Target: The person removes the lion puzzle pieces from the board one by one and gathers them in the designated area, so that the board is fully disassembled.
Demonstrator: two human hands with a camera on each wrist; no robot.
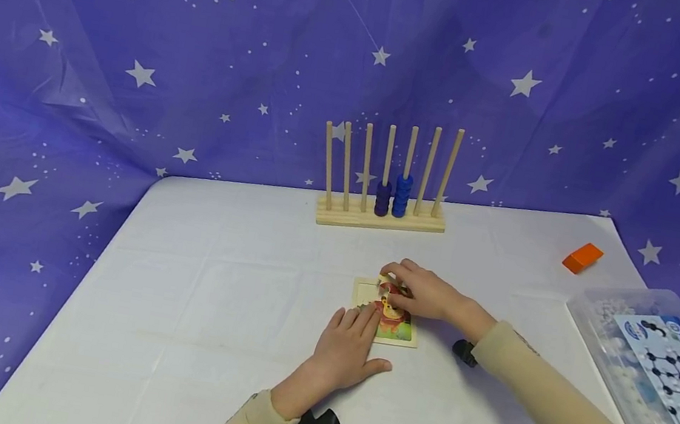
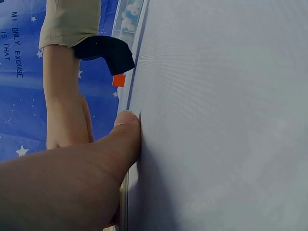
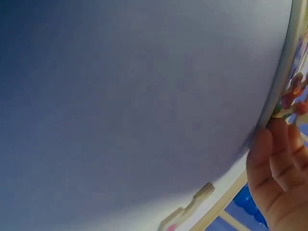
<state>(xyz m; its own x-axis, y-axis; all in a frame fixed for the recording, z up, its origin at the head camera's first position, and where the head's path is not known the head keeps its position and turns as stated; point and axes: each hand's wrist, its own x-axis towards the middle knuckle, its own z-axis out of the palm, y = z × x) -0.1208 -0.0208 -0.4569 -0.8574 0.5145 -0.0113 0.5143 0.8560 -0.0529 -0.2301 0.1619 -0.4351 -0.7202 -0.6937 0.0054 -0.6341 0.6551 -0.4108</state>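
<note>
A small wooden tray puzzle (image 1: 396,342) with a colourful cartoon picture lies on the white table. My left hand (image 1: 347,348) lies flat across its near left part, fingers straight and thumb spread to the side. With thumb and fingers, my right hand (image 1: 430,295) pinches a puzzle piece (image 1: 390,287) at the upper part of the tray. The tray's upper left shows bare wood. In the right wrist view, a notched wooden piece (image 3: 187,209) with a pink patch appears near the bottom; whether it is the pinched one, I cannot tell.
Behind the puzzle stands a wooden rod rack (image 1: 378,224) with dark and blue beads on two rods. An orange block (image 1: 583,258) lies at the far right. A clear plastic box (image 1: 595,303) with a molecule-model label sits along the right edge.
</note>
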